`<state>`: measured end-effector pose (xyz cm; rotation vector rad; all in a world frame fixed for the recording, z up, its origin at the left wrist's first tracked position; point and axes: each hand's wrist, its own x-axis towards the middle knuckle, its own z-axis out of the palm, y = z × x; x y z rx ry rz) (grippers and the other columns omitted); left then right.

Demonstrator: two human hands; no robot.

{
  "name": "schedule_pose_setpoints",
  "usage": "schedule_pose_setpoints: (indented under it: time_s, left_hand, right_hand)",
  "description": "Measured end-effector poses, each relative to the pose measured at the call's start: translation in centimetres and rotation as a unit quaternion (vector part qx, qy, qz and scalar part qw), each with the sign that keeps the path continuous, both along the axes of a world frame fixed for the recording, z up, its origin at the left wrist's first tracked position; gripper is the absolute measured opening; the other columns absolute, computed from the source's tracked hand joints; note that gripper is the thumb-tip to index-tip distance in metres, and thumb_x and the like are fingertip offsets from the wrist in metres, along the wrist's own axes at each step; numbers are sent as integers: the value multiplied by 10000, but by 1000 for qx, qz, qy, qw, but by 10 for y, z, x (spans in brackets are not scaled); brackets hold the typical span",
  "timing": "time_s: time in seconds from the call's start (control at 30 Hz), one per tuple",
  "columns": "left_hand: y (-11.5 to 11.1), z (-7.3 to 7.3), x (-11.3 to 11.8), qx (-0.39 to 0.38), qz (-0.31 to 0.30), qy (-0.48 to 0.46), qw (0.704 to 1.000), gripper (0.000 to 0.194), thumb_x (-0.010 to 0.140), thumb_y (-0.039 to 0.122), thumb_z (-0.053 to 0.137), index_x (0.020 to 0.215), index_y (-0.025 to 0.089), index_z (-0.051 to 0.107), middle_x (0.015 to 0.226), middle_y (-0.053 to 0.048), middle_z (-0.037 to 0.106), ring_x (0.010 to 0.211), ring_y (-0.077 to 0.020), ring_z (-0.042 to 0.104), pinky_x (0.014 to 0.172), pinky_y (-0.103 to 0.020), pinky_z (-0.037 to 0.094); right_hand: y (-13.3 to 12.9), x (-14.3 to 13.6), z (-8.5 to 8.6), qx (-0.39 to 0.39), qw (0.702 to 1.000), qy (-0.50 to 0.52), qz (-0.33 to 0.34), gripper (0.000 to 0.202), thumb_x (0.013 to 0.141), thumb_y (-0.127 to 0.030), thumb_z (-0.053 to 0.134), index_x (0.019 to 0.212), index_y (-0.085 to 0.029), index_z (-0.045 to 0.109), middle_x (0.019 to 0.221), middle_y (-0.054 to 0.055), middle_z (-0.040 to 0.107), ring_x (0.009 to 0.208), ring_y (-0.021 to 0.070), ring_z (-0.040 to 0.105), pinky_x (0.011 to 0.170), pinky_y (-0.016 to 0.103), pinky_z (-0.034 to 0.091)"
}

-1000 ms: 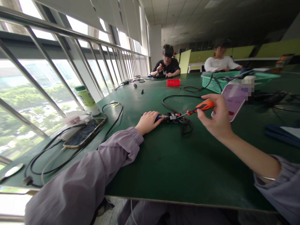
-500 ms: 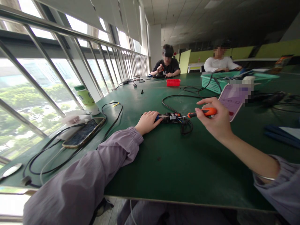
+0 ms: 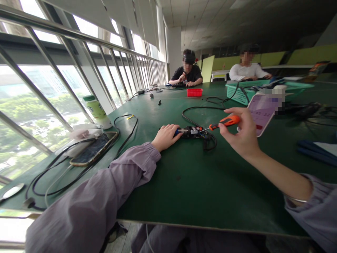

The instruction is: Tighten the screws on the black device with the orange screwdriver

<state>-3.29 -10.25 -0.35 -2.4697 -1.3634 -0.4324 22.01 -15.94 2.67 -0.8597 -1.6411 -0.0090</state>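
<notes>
Since half a second earlier, the orange-and-black screwdriver (image 3: 230, 121) has tilted, its handle end raised, and the fingers of the right hand (image 3: 244, 136) have shifted with it; the left hand (image 3: 165, 137) keeps its place. The green table (image 3: 195, 189) extends beneath both sets of fingers. The teal basket (image 3: 237, 95) stands beyond the right fingers; the purple-screened phone (image 3: 259, 113), tilted up, is just behind them. The dark phone (image 3: 96, 151) lies well to the left of the left fingers. The black-and-blue device (image 3: 194, 133) lies between the hands, its blue end under the curled left fingers. Right thumb and fingertips pinch the screwdriver's handle, its slim shank reaching the device's right end; whether the tip touches cannot be told
</notes>
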Motion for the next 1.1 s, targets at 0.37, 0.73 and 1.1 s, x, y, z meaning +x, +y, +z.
schedule_pose_setpoints:
  time_s: [0.37,0.73,1.1]
  left_hand:
    - [-3,3,2,2,-22,11,1000,448,947,400,271,1301,173,426,1143,-89,580,1045,-220,540,896,-351,403]
    - [-3,4,2,-17,-59,18,998,459,931,386,336,1328,162,391,1263,-87,537,1111,-218,515,968,-352,380]
    - [-1,1,1,-21,-52,3,998,436,938,382,315,1309,174,416,1222,-93,560,1082,-218,536,946,-366,400]
  right_hand:
    - [0,0,0,23,1000,-11,-1,338,711,-195,619,1026,-240,506,847,21,583,731,187,594,687,344,495]
    - [1,-1,-2,40,999,-11,-9,340,702,-184,622,1020,-240,514,882,31,602,773,192,608,728,349,503]
    - [-4,-3,1,12,1000,-15,-11,309,703,-188,610,991,-250,516,778,9,576,676,187,577,651,345,486]
